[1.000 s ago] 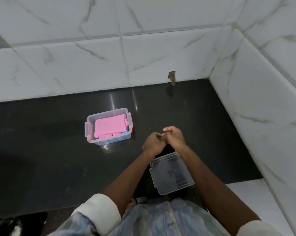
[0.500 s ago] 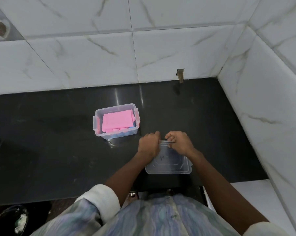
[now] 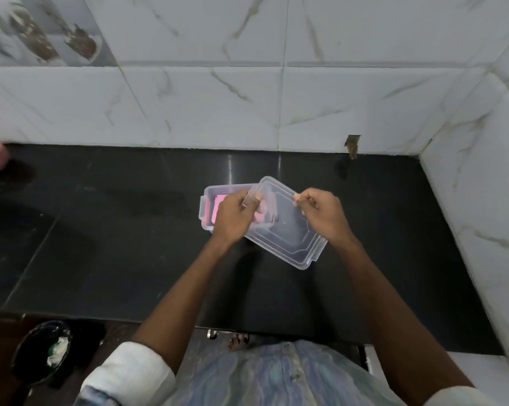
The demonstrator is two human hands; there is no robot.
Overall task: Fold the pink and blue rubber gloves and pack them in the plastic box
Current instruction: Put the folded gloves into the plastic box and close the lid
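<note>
One clear plastic box point(image 3: 207, 214), pink glove point(image 3: 213, 208) folded inside, was set mid-counter near the back edge. One clear lid point(image 3: 285, 230) was held tilted over it, pinched by left hand point(image 3: 232, 218) and right hand point(image 3: 325, 215). The black counter point(image 3: 115, 230) was bounded by marble-tiled walls point(image 3: 203, 106).

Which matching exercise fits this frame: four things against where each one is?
Things:
1. lid
2. pink glove
3. box
4. black bowl

Places:
A. on the black counter
B. held in both hands
C. low at the left, below the counter edge
D. inside the box

Pairs: 1-B, 2-D, 3-A, 4-C
</note>
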